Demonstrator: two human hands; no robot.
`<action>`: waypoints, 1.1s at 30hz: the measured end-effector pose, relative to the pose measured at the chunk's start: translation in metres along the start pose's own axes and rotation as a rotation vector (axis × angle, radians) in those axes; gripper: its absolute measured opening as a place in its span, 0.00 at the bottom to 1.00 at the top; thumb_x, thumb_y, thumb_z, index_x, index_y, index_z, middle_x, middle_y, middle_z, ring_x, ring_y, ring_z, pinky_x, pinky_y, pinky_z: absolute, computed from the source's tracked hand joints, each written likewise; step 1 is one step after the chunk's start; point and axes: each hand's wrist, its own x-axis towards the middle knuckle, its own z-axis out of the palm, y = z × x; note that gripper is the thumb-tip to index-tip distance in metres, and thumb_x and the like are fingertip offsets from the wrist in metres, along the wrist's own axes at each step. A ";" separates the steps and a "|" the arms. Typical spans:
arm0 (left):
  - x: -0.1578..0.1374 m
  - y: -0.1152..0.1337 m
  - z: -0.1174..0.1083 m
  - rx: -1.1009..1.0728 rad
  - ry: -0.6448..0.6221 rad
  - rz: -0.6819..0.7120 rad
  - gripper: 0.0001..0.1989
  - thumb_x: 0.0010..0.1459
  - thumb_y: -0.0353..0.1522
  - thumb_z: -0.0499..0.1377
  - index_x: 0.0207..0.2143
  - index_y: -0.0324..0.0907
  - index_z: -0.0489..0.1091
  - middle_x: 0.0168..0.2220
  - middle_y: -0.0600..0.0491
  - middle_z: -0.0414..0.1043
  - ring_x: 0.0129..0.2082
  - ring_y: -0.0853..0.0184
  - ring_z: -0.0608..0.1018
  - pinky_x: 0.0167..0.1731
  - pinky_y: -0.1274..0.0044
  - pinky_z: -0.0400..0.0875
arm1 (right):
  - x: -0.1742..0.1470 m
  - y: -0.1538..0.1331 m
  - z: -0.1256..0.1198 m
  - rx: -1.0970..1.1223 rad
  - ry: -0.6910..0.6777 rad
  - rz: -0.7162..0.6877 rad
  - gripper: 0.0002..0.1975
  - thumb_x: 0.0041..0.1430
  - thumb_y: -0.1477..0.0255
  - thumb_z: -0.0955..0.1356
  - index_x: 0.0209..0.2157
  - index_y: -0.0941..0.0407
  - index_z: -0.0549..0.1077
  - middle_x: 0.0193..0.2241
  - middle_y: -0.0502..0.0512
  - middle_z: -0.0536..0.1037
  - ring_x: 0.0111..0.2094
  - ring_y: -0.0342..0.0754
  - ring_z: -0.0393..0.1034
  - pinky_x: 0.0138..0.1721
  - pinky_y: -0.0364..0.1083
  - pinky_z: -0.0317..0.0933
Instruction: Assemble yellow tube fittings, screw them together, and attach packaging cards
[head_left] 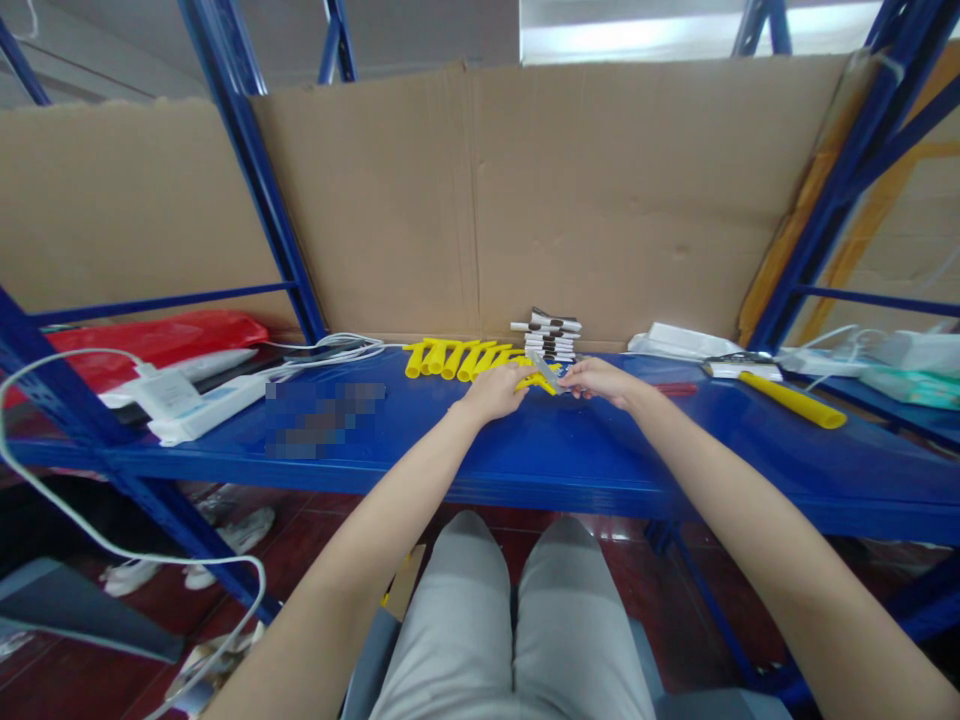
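My left hand point(495, 392) is closed around a yellow plastic tool point(541, 384), whose handle is mostly hidden by the fingers. Across its head lies a flat grey piece point(546, 371), which looks like a metal blade. The fingertips of my right hand point(600, 381) pinch the near right end of that grey piece. Just beyond my left hand, several yellow T-shaped handles point(450, 362) lie side by side in a row. Behind both hands rises a stack of small brown-and-white packets point(551, 338).
At the right lie a red stick point(675, 389), another yellow handle point(795, 402) and a white box point(686, 343). A white power strip point(214, 408) with cables and a red bag point(165, 335) are at the left. Cardboard point(600, 200) walls the back of the blue shelf point(420, 430).
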 end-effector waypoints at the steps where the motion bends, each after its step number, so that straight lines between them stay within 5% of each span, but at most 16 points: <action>1: 0.000 0.000 0.000 -0.003 0.000 -0.005 0.23 0.63 0.29 0.56 0.60 0.43 0.68 0.57 0.46 0.73 0.57 0.58 0.74 0.57 0.65 0.68 | 0.000 -0.001 0.001 -0.002 0.010 -0.002 0.09 0.51 0.74 0.71 0.19 0.58 0.71 0.13 0.47 0.66 0.18 0.39 0.57 0.19 0.39 0.47; 10: -0.002 0.001 -0.001 0.035 -0.036 -0.033 0.24 0.65 0.29 0.52 0.63 0.49 0.64 0.56 0.46 0.72 0.54 0.58 0.75 0.54 0.66 0.69 | -0.002 -0.006 0.008 0.006 0.060 -0.002 0.11 0.51 0.76 0.71 0.18 0.57 0.69 0.12 0.46 0.66 0.17 0.38 0.56 0.19 0.39 0.47; 18: -0.004 0.006 -0.007 0.119 -0.082 -0.019 0.25 0.67 0.29 0.49 0.64 0.53 0.64 0.48 0.46 0.72 0.48 0.58 0.76 0.48 0.69 0.69 | -0.004 -0.003 0.000 -0.029 -0.066 -0.048 0.08 0.49 0.72 0.72 0.20 0.58 0.72 0.13 0.47 0.68 0.18 0.39 0.60 0.19 0.39 0.50; 33: -0.004 0.012 -0.004 0.162 -0.123 0.052 0.27 0.68 0.28 0.45 0.66 0.54 0.60 0.48 0.46 0.71 0.49 0.58 0.75 0.47 0.68 0.69 | -0.005 0.001 -0.008 0.006 -0.135 -0.065 0.11 0.51 0.66 0.75 0.23 0.58 0.73 0.20 0.50 0.74 0.21 0.40 0.65 0.22 0.39 0.56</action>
